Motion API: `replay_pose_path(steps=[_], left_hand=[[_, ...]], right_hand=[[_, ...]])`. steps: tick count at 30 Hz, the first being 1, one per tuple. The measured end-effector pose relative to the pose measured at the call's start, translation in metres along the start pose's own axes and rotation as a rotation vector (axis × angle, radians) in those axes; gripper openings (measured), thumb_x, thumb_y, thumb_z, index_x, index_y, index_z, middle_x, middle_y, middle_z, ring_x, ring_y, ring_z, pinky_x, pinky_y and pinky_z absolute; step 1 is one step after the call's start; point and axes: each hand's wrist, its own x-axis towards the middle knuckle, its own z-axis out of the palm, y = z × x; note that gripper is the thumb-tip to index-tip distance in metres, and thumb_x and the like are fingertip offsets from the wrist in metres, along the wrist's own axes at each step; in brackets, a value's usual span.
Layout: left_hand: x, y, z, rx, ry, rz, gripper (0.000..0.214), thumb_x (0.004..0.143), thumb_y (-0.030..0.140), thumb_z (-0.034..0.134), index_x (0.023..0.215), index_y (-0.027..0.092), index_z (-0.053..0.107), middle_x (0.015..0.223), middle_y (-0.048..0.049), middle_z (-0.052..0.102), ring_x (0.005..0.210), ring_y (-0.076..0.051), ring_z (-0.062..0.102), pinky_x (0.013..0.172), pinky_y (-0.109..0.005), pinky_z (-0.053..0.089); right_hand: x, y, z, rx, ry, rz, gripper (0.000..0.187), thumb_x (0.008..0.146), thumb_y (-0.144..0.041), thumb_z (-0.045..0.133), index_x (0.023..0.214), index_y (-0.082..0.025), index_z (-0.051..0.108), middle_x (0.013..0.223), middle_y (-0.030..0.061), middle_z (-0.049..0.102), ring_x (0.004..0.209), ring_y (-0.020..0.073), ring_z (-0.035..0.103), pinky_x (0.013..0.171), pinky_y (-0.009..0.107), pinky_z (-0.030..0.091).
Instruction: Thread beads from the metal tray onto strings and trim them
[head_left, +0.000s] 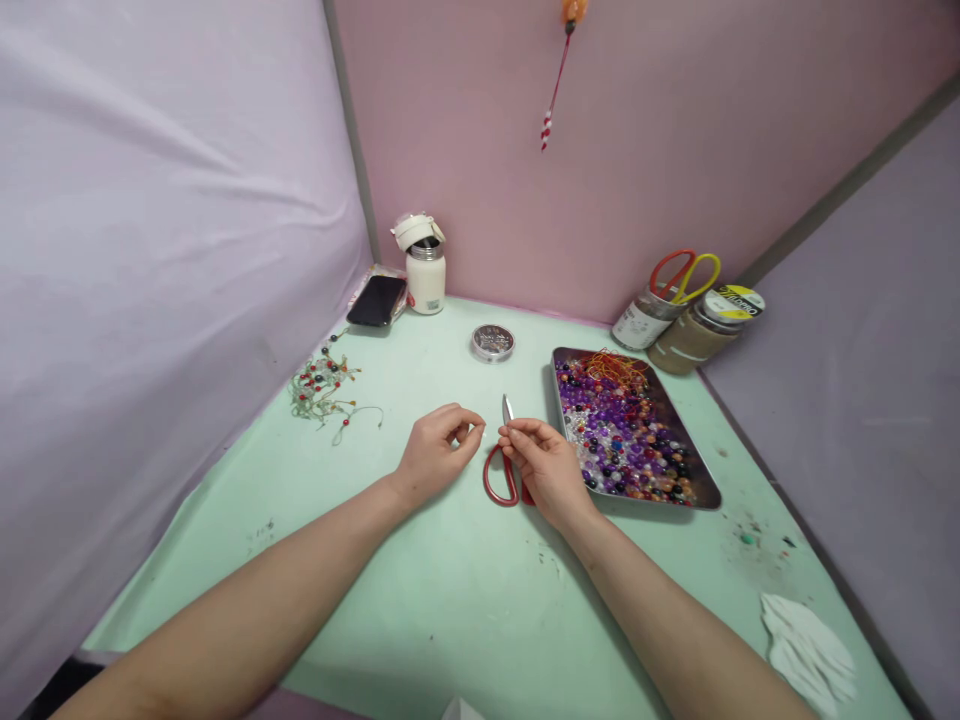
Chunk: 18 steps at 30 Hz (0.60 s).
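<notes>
Two arms in view, both bare from frame edge to fingertips. Left forearm (262, 590) comes in from 7 o'clock, broad near the lens and tapering to a narrow wrist; left hand (439, 450) near centre. Right forearm (675, 620) comes in from 5 o'clock with the same taper; right hand (547, 465) at 3 o'clock of the left. Fingers slim, knuckles rounded. Nails too small to judge.

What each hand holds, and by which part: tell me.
Right hand grips the red scissors by the handles, blades pointing away. Left hand is pinched shut; anything between its fingertips is too fine to see.
</notes>
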Motion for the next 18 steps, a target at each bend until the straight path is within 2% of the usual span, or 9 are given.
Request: replay_pose_path(steps=[10,18], left_hand=[[0.0002,-0.0013,0.001,0.029,-0.068,0.004,0.011,0.08,0.018,0.052,0.077,0.018,0.063,0.062,0.0019,0.053,0.057,-0.009,0.046,0.059,-0.022,0.038],[0.0006,0.0005,0.0,0.011,-0.159,-0.037,0.012,0.078,0.016,0.051,0.077,0.017,0.063,0.064,0.0011,0.057,0.058,-0.009,0.047,0.059,-0.021,0.039]], right_hand=[[0.0006,0.0019,-0.0008,-0.031,-0.009,-0.022,0.02,0.065,-0.026,0.077,0.081,-0.018,0.066,0.081,0.0017,0.068,0.072,0.01,0.063,0.071,0.022,0.051],[-0.0052,0.0041,-0.0003,-0.272,-0.028,-0.137,0.019,0.072,-0.032,0.07,0.084,-0.018,0.065,0.081,0.0022,0.068,0.07,0.0129,0.062,0.072,0.028,0.05]])
